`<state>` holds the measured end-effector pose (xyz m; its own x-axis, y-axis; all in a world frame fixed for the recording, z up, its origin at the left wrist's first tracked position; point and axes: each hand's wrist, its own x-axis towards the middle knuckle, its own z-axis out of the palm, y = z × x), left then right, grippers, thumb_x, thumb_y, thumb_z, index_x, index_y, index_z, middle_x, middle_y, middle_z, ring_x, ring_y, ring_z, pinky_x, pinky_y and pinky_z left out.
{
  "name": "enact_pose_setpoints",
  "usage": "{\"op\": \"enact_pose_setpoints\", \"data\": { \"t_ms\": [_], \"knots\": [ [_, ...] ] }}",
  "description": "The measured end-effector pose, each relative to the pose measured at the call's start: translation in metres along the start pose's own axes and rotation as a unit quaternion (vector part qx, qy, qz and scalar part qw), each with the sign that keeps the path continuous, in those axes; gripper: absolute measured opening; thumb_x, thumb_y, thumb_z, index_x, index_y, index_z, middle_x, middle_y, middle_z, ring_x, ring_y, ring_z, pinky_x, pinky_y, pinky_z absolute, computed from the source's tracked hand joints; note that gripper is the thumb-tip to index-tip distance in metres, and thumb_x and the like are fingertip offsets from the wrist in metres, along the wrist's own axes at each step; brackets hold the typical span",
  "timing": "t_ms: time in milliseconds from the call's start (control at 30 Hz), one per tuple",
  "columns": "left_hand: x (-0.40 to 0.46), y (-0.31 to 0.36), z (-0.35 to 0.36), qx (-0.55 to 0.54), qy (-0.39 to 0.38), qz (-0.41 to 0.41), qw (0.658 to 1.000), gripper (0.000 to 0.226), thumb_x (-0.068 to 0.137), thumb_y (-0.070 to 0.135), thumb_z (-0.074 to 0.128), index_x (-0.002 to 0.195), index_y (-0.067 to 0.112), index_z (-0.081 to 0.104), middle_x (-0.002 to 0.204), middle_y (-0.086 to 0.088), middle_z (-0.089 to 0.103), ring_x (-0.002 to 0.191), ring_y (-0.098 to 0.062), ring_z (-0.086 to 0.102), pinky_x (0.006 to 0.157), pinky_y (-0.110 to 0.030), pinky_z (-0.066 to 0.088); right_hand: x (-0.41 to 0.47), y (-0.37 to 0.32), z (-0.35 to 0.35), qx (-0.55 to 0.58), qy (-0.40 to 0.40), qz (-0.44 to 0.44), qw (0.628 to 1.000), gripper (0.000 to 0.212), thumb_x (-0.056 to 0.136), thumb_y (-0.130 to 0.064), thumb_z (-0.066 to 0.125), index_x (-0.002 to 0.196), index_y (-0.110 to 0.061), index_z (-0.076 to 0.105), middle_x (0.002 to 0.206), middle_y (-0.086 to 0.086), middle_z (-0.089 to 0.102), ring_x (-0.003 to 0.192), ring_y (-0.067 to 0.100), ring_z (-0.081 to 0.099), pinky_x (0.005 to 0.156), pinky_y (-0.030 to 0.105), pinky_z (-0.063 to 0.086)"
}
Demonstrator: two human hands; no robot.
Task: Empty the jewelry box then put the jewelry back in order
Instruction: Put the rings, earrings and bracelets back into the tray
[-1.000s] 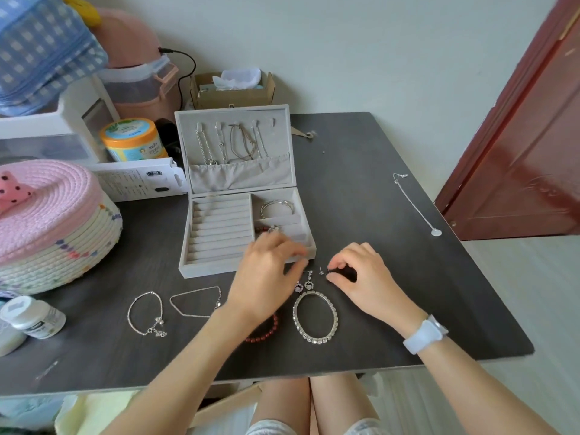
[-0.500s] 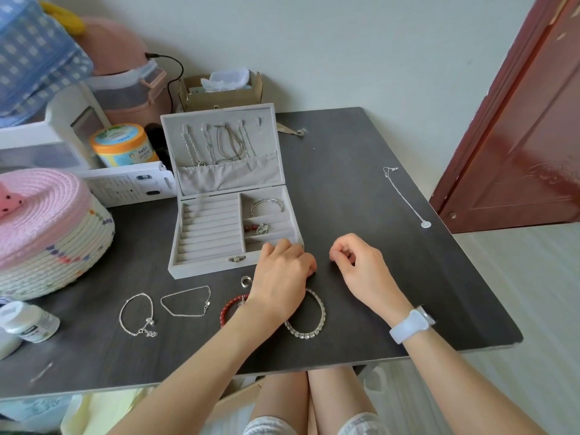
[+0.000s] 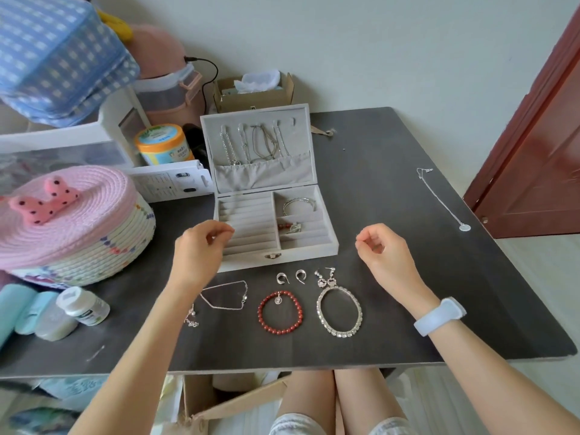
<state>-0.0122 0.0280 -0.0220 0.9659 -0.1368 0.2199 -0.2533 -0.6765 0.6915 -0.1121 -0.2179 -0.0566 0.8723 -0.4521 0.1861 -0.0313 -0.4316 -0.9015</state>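
The grey jewelry box (image 3: 301, 248) stands open at the table's middle. Several chains (image 3: 251, 146) hang in its lid, and a silver bangle (image 3: 298, 205) and a red-and-silver piece (image 3: 290, 227) lie in its right compartments. In front of it lie two silver hoop earrings (image 3: 291, 276), a pair of heart drop earrings (image 3: 325, 277), a red bead bracelet (image 3: 280, 312), a rhinestone bracelet (image 3: 339, 310) and a thin chain bracelet (image 3: 224, 295). Another bracelet (image 3: 191, 318) is half hidden by my left forearm. My left hand (image 3: 201, 249) hovers loosely curled at the box's left front. My right hand (image 3: 384, 251), curled with thumb on forefinger, hovers right of the box; nothing shows in either.
A silver necklace (image 3: 445, 200) lies near the table's right edge. A pink-lidded woven basket (image 3: 72, 227), a small white bottle (image 3: 84, 304), teal cases (image 3: 18, 309), a white card box (image 3: 169, 180) and an orange jar (image 3: 163, 146) crowd the left side. A red door (image 3: 533, 152) stands at the right.
Both hands have lifted off the earrings in front of the box and drawn apart, left hand to the left, right hand to the right. The earrings and bracelets now lie uncovered.
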Motion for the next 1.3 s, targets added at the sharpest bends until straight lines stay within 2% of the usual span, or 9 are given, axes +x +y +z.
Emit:
{"op": "enact_pose_setpoints", "data": {
  "t_ms": [167, 333, 500, 633, 800, 933, 1067, 1200, 1300],
  "knots": [
    [0.017, -0.019, -0.007, 0.033, -0.061, -0.011, 0.998, 0.014, 0.087, 0.007, 0.056, 0.093, 0.008, 0.069, 0.083, 0.0, 0.064, 0.078, -0.013, 0.053, 0.067, -0.014, 0.032, 0.016, -0.03, 0.03, 0.019, -0.032, -0.04, 0.999, 0.02, 0.084, 0.0, 0.053, 0.082, -0.019, 0.059, 0.076, -0.01, 0.058, 0.064, -0.004, 0.05, 0.064, 0.005, 0.041],
    [0.032, -0.015, -0.007, 0.081, -0.123, 0.029, 0.989, 0.013, 0.086, 0.009, 0.058, 0.087, 0.012, 0.07, 0.07, 0.002, 0.06, 0.063, -0.009, 0.048, 0.057, -0.017, 0.031, 0.034, -0.055, 0.06, -0.025, -0.057, -0.109, 0.992, 0.018, 0.084, 0.0, 0.054, 0.087, -0.011, 0.068, 0.081, -0.008, 0.058, 0.066, -0.009, 0.05, 0.065, 0.003, 0.037],
    [0.045, -0.007, -0.001, 0.08, -0.176, 0.025, 0.981, 0.011, 0.085, 0.01, 0.061, 0.089, 0.012, 0.07, 0.08, -0.001, 0.062, 0.078, -0.013, 0.052, 0.072, -0.017, 0.034, 0.042, -0.065, 0.08, -0.081, -0.099, -0.124, 0.984, 0.022, 0.085, -0.001, 0.052, 0.092, -0.01, 0.071, 0.088, -0.002, 0.056, 0.064, -0.002, 0.049, 0.065, 0.001, 0.036],
    [0.051, -0.008, 0.002, 0.069, -0.191, -0.004, 0.979, 0.008, 0.081, 0.008, 0.064, 0.084, 0.014, 0.069, 0.077, -0.002, 0.063, 0.077, -0.013, 0.054, 0.072, -0.02, 0.037, 0.045, -0.067, 0.09, -0.095, -0.105, -0.123, 0.982, 0.02, 0.084, -0.002, 0.052, 0.094, -0.009, 0.067, 0.087, -0.003, 0.056, 0.065, -0.001, 0.047, 0.069, 0.007, 0.036],
    [0.056, -0.009, 0.0, 0.047, -0.227, -0.041, 0.972, 0.013, 0.078, 0.006, 0.066, 0.074, 0.018, 0.062, 0.077, -0.005, 0.065, 0.079, -0.017, 0.057, 0.075, -0.024, 0.042, 0.045, -0.065, 0.094, -0.095, -0.111, -0.109, 0.983, 0.013, 0.085, -0.003, 0.052, 0.094, -0.005, 0.061, 0.083, -0.002, 0.056, 0.065, -0.002, 0.046, 0.063, -0.002, 0.036],
    [0.06, -0.002, 0.0, 0.102, -0.243, -0.031, 0.964, 0.007, 0.079, 0.008, 0.065, 0.078, 0.014, 0.068, 0.083, -0.004, 0.064, 0.083, -0.017, 0.057, 0.076, -0.024, 0.042, 0.045, -0.062, 0.099, -0.094, -0.119, -0.097, 0.984, 0.012, 0.085, -0.004, 0.053, 0.093, -0.005, 0.062, 0.079, -0.003, 0.056, 0.067, 0.006, 0.05, 0.065, 0.007, 0.04],
    [0.059, -0.003, -0.001, 0.164, -0.226, -0.013, 0.96, 0.006, 0.081, 0.016, 0.064, 0.083, 0.017, 0.07, 0.083, -0.001, 0.063, 0.086, -0.02, 0.059, 0.08, -0.029, 0.047, 0.046, -0.06, 0.103, -0.104, -0.124, -0.102, 0.981, 0.009, 0.085, -0.005, 0.054, 0.09, -0.005, 0.062, 0.076, -0.005, 0.055, 0.068, 0.009, 0.051, 0.07, 0.021, 0.044],
    [0.045, -0.01, 0.0, 0.142, -0.168, 0.001, 0.976, 0.008, 0.082, 0.018, 0.063, 0.086, 0.018, 0.07, 0.072, 0.007, 0.056, 0.081, -0.019, 0.054, 0.073, -0.027, 0.042, 0.046, -0.06, 0.109, -0.125, -0.135, -0.122, 0.975, 0.007, 0.084, -0.004, 0.055, 0.084, -0.003, 0.061, 0.065, -0.013, 0.047, 0.064, 0.01, 0.047, 0.064, 0.019, 0.036],
    [0.034, -0.018, 0.005, 0.111, -0.103, 0.039, 0.988, 0.012, 0.083, 0.014, 0.061, 0.09, 0.015, 0.071, 0.085, -0.001, 0.065, 0.087, -0.021, 0.055, 0.075, -0.026, 0.04, 0.046, -0.063, 0.117, -0.144, -0.138, -0.137, 0.97, 0.008, 0.084, -0.006, 0.056, 0.083, -0.003, 0.063, 0.061, -0.017, 0.043, 0.069, 0.012, 0.046, 0.059, 0.018, 0.027]
  ]
}}
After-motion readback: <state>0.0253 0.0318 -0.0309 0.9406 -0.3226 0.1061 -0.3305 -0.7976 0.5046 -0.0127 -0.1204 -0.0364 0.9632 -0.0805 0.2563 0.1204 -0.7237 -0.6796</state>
